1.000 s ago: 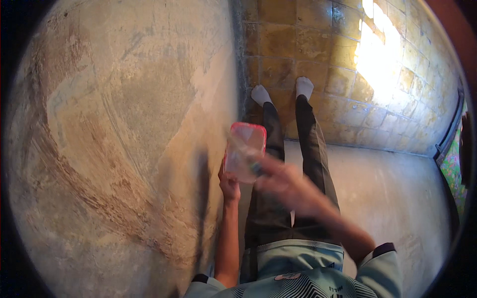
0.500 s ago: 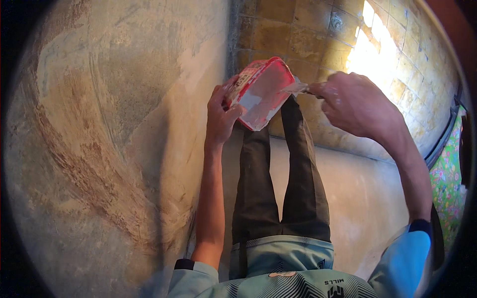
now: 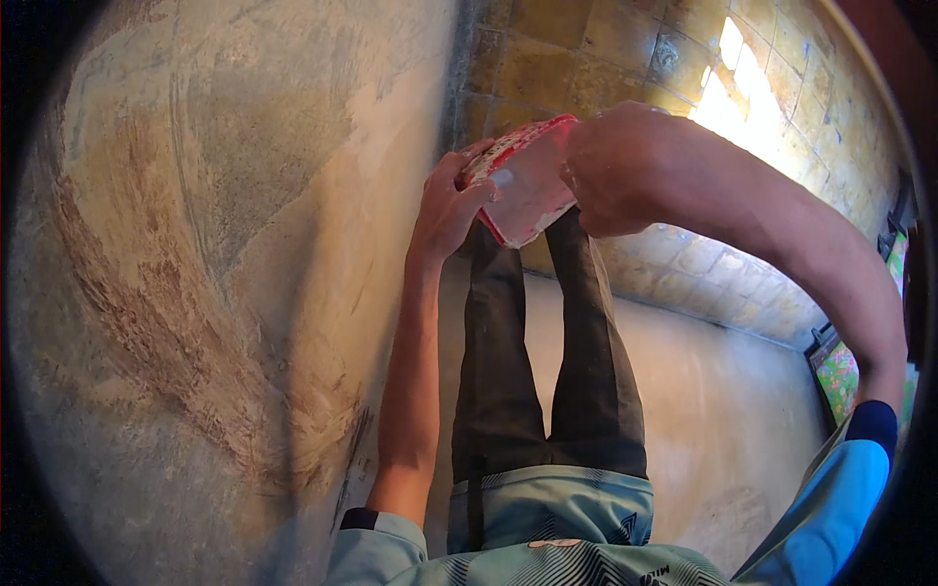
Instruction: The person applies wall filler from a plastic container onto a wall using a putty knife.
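Note:
My left hand (image 3: 451, 207) grips the left side of a red plastic tub (image 3: 500, 148), its thumb over the rim. The tub is tilted so its mouth faces me, and whitish paste (image 3: 532, 190) coats the inside. Over the tub's right edge sits my right hand (image 3: 618, 168), closed in a fist with its back toward me. The putty knife it held half a second ago is now hidden behind the hand.
To the left rises a patchy plastered wall (image 3: 234, 195) with rough brown streaks. Worn yellowish floor tiles (image 3: 547, 49) lie beyond the tub, with bright sunlight at the upper right. A paler smooth surface (image 3: 723, 391) runs beside my legs; flowered cloth (image 3: 838, 376) shows far right.
My right hand has moved left and turned over, from beside the tub to its right edge, covering the putty knife. The tub has shifted slightly and tilted.

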